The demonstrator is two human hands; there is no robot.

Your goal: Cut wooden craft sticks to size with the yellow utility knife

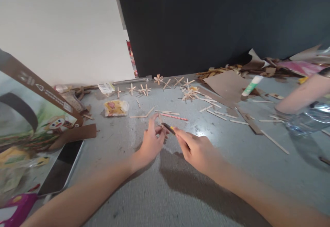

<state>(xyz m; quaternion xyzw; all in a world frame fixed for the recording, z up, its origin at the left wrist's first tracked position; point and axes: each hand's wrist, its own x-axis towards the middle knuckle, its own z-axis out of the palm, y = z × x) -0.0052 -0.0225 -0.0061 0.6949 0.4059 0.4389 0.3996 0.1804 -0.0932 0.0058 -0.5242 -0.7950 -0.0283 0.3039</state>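
Observation:
Near the middle of the grey table (121,189), my left hand (152,139) pinches a small wooden stick (160,118) that points up and away. My right hand (197,148) grips a knife (168,128) with a dark blade and a bit of yellow at the grip. The blade's tip meets the stick at my left fingertips. Just beyond lies a red and white striped straw (174,117), with pale sticks (167,112) behind it. Another bent pair of sticks (150,112) rests to the left.
Star-shaped stick pieces (143,89) stand along the back. A yellow packet (116,108), phone (62,167) and carton (38,100) are left. Rightward are loose sticks (274,142), cardboard (227,86), a glue stick (252,85), a plastic bottle (309,118) and another person's arm (304,93).

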